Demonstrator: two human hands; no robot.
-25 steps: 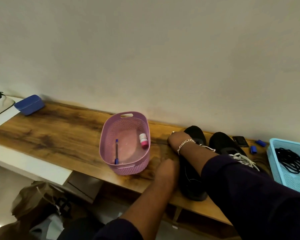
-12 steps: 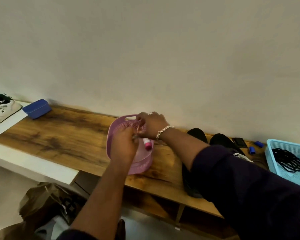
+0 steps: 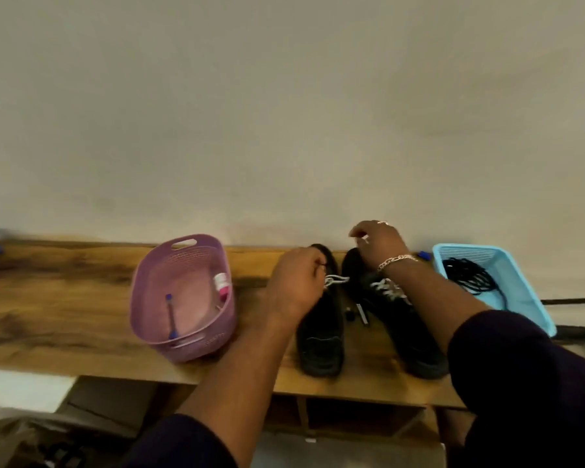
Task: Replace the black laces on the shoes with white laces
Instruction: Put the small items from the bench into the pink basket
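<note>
On the wooden bench [image 3: 65, 298] against the wall, two black shoes stand side by side, heels toward the person and toes toward the wall, so each long axis runs from the near edge back to the wall; the left shoe [image 3: 321, 336] lies almost straight, and the right shoe [image 3: 409, 336] angles so that its heel swings out to the right. The right shoe already carries a white lace [image 3: 387, 290] crossed over its tongue. The left hand [image 3: 294, 285] hangs over the forward part of the left shoe with its fingers curled around a loose white lace end [image 3: 335, 280] that trails toward the gap between the shoes. The right hand [image 3: 377, 243] is raised above the toe of the right shoe, fingers loosely bent; whether it pinches the other end of the lace I cannot tell. The step in hand looks like threading the white lace into the left shoe. To do it well, I would steady the shoe with one hand, feed the tip through the eyelets nearest the toe first, even out both ends, then work back toward the heel. The removed black laces [image 3: 470, 278] lie coiled in the blue tray [image 3: 527, 298] at right; a pink basket [image 3: 183, 346] stands at left.
</note>
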